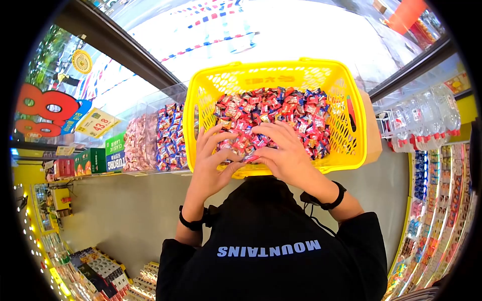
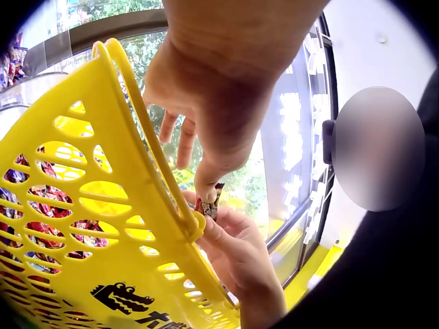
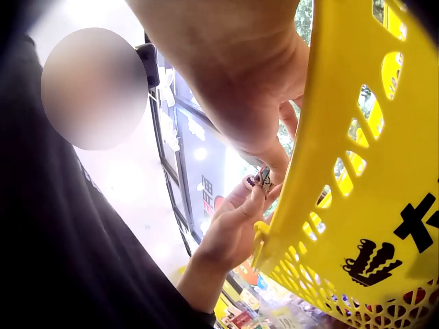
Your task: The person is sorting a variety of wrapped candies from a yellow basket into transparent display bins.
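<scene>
A wrapped candy [image 1: 249,158] is pinched between both hands above the near rim of a yellow plastic basket [image 1: 362,145]. On one end my left hand [image 1: 213,154] grips it with thumb and fingertips; on the other my right hand [image 1: 285,154] does the same. The left wrist view shows the candy's dark and red wrapper [image 2: 208,207] between the thumbs, above the basket's folded handle. Seen from the right wrist, the small candy [image 3: 262,179] sits at the meeting fingertips. Beneath the hands, a heap of red and blue wrapped candies [image 1: 281,108] fills the basket's floor.
Clear bins of pink candies [image 1: 140,143] and blue candies [image 1: 171,135] stand left of the basket, with a price sign [image 1: 98,122] above. A cardboard box [image 1: 371,128] and hanging plastic bottles [image 1: 416,118] are at the right. Windows rise behind; stocked shelves [image 1: 442,210] line the right side.
</scene>
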A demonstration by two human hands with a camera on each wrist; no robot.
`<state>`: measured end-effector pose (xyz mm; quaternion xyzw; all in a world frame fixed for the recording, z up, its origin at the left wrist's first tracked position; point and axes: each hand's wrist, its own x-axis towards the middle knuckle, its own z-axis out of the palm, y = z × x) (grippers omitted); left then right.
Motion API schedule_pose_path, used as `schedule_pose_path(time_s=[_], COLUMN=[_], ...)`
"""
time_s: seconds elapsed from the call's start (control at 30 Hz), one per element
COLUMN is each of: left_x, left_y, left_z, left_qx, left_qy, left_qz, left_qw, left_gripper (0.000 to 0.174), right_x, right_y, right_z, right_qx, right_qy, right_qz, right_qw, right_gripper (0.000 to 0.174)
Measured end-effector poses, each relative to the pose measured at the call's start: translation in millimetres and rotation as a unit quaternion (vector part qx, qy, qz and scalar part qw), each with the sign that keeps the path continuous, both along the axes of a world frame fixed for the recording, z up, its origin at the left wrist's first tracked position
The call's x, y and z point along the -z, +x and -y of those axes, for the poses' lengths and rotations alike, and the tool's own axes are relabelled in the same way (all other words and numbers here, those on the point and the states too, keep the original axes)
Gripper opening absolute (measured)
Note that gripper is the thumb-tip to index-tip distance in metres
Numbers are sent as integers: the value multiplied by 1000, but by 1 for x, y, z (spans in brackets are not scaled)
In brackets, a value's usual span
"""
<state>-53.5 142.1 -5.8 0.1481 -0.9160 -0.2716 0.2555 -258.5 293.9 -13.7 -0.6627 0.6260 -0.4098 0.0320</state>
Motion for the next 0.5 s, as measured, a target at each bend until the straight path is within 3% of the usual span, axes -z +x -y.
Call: schedule_pose_path(time_s=[0.13, 0.3, 0.5], left_x=[-8, -7, 2], left_y=[9, 30, 62], left_z=[-5, -4, 24], left_qx=[-28, -41, -36], left_qy=[9, -26, -27], left_qz=[34, 55, -19], left_qw=[999, 997, 999], left_gripper=[21, 34, 32], right_x=[1, 6, 0], right_y=[6, 22, 60], right_z=[1, 11, 33], right_qx=[-15, -45, -33], right_qy=[5, 0, 28], right_qz=[38, 42, -9], right_qw=[999, 998, 999], right_gripper=[20, 22, 19])
